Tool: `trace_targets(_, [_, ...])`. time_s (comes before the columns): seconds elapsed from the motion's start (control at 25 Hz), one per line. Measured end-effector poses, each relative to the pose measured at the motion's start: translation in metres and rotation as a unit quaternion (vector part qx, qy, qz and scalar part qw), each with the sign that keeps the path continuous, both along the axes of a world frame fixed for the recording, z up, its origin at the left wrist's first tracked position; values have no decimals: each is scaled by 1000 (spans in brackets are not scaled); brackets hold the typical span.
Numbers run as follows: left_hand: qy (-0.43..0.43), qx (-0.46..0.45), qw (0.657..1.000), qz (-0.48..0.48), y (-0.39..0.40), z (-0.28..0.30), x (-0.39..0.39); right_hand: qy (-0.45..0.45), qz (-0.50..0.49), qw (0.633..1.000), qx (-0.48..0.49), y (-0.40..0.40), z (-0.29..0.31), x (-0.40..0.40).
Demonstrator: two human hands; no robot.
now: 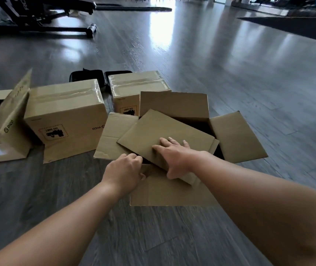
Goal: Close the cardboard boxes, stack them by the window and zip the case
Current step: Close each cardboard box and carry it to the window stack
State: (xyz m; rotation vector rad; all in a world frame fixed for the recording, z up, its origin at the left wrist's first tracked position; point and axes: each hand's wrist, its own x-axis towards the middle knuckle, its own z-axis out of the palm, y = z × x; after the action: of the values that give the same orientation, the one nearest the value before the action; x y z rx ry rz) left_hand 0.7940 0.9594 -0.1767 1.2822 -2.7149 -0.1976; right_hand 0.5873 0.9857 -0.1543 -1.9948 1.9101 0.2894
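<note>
From the head view, a person is kneeling or bending over a brown open box [174, 150] that is sitting on the grey wood floor [230, 83]. Its flaps are sticking out to all sides, and one flap is standing up at the back. A flat cardboard sheet [165, 139] is lying tilted across the top of the box, and dark space is showing under it. The right hand [172, 156] is lying flat on this sheet with its fingers spread and its thumb hanging over the near edge. The left hand [124, 171] is curling its fingers round the near left edge of the sheet and gripping it. Behind, two shut boxes are sitting on the floor with shiny tape on top: a big taped box [65, 116] to the left and a small taped box [134, 89] farther back. At the far left, another box with a raised flap [5, 123] is sitting open. A black case [88, 74] is peeking out behind the taped boxes, lying open on the floor.
</note>
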Motion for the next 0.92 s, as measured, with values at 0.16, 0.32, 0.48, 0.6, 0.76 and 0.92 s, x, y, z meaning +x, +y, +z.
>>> trace_targets(0.16, [-66,-72,994,-48,-2,-1,7,-1,19,1000,0,14,9,-27])
trace_targets(0.32, [-77,-69,994,-43,-5,2,17,7,-13,1000,6,17,12,-37])
trace_targets(0.48, [-81,-61,994,-45,-10,6,23,19,-24,1000,-7,21,4,-38])
trace_targets(0.6, [-107,-94,988,-65,-13,9,37,24,-6,1000,8,24,-9,-40])
trace_targets(0.76, [-128,-108,983,-72,-14,12,57,34,7,999,0,18,-24,-26])
trace_targets(0.92, [-134,-101,985,-39,-18,16,82,31,21,999,-18,2,-27,3])
